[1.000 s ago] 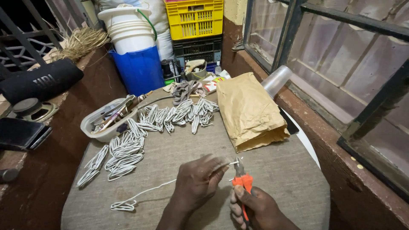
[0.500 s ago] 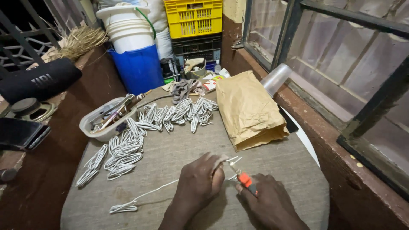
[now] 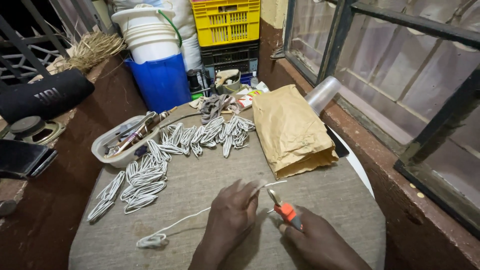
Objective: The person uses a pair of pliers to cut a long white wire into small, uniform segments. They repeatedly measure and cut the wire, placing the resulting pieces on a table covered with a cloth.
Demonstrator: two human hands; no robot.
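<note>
My left hand (image 3: 231, 216) pinches a thin white cord (image 3: 186, 222) near its end, low on the cloth-covered table (image 3: 200, 185). The cord trails left to a small folded bundle (image 3: 151, 241). My right hand (image 3: 316, 239) grips orange-handled pliers (image 3: 283, 209), their metal tip next to the cord's frayed end by my left fingers. Several folded white cord bundles (image 3: 150, 175) lie in rows across the table's left and far side.
A crumpled brown paper bag (image 3: 291, 130) lies at the right. A plastic tub of tools (image 3: 125, 142) sits at the left. Beyond are a blue bin (image 3: 162, 80), white buckets (image 3: 147, 30), a yellow crate (image 3: 227, 20) and a black speaker (image 3: 42, 95). A window grille runs along the right.
My right hand has tilted the pliers from upright to leaning towards the cord end. My left hand stays pinched on the cord, whose end has shifted slightly right.
</note>
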